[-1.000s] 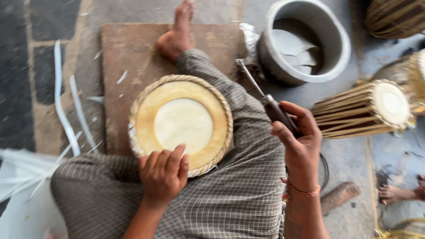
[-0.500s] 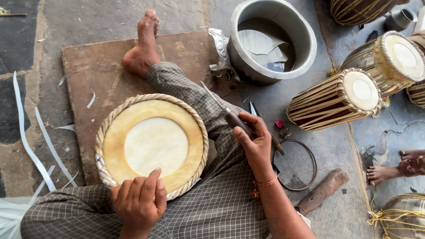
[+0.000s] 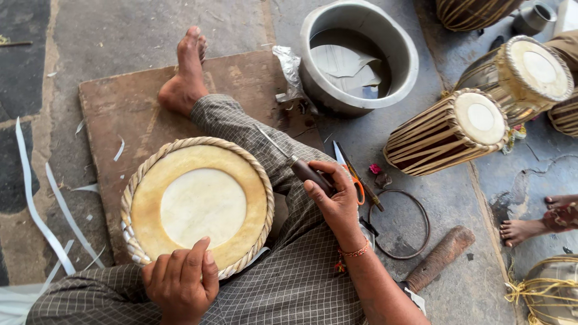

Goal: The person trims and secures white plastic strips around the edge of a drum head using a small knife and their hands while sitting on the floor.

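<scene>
I see the round tan drum head with braided rim (image 3: 198,207) resting on the lap, my left hand (image 3: 180,283) clamped on its near edge to steady it; my right hand (image 3: 337,201) is closed around a brown-handled knife (image 3: 295,165), blade angled away.

A single head-worn camera looks steeply down from above the seated person, close over the lap. It takes in the left hand (image 3: 180,283) and right hand (image 3: 337,201) at the lower edge, the brown wooden board (image 3: 120,102) ahead, and grey stone floor (image 3: 469,198) out to the right.
</scene>
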